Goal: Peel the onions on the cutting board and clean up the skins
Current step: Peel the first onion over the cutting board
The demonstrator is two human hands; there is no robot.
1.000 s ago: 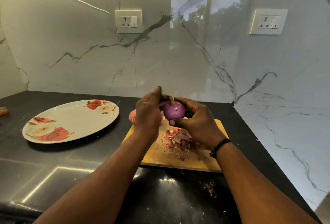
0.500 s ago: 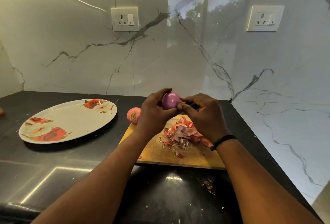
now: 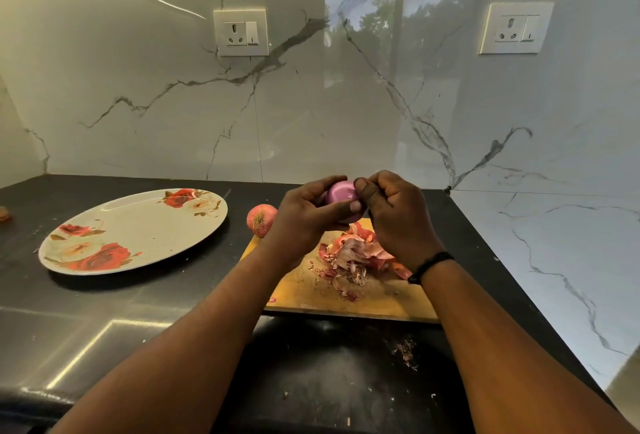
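Held between both hands above the far edge of the cutting board [image 3: 349,305], a purple, mostly peeled onion [image 3: 341,193] is cupped by the left hand [image 3: 304,215], whose fingers and thumb are curled round it, while the right hand [image 3: 394,212] is pressed against its other side with thumb and fingertips pinched at the surface, seemingly on a last scrap of skin. Directly below the grip a heap of loose skins [image 3: 356,255] is spread on the board. Just left of the grip, at the board's far left corner, a second onion [image 3: 261,219] with its skin still on is waiting. Further left, a flowered plate [image 3: 138,229] is set on the dark counter [image 3: 104,312]. Because the bared surface looks smooth and glossy, it could be squeezed out of the fingers if pulled hard, and dry flakes could be scattered beyond the board, as some crumbs near the counter's front already are.
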